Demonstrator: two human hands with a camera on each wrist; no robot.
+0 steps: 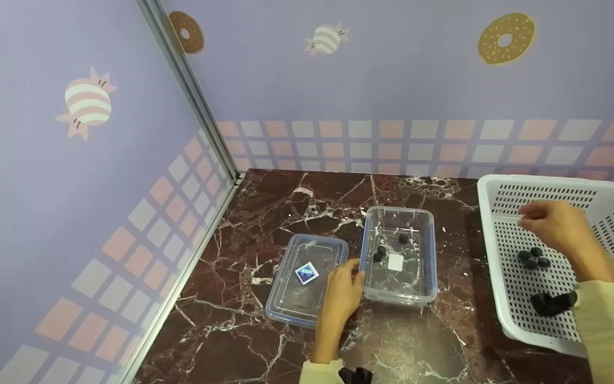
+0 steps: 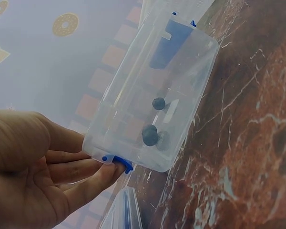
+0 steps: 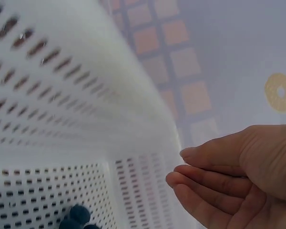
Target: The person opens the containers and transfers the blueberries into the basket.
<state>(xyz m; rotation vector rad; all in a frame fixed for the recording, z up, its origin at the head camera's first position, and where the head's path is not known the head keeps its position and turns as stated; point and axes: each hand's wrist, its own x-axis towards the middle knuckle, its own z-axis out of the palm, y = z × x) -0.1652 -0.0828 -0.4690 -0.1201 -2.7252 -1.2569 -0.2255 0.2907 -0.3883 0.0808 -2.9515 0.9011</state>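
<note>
A clear plastic container (image 1: pixel 427 256) with three blueberries (image 2: pixel 158 103) in it stands on the marble-patterned table. My left hand (image 1: pixel 345 285) holds its left side, with fingers (image 2: pixel 102 179) at the blue clip (image 2: pixel 123 163). Beside that hand lies the matching lid (image 1: pixel 296 298), blue-rimmed with a diamond-shaped label, partly covered by the wrist. My right hand (image 1: pixel 560 224) hovers over the white perforated basket (image 1: pixel 491 250). Its fingers are loosely bent, the thumb close to the fingertips, and no object shows between them. Several blueberries (image 1: pixel 533 258) rest on the basket floor below this hand.
A patterned wall (image 1: pixel 419 80) rises behind the table (image 1: pixel 232 341), and a second panel (image 1: pixel 72 176) with a metal edge stands along the left. The basket's raised rim surrounds the right hand's area. A strip of table separates container and basket.
</note>
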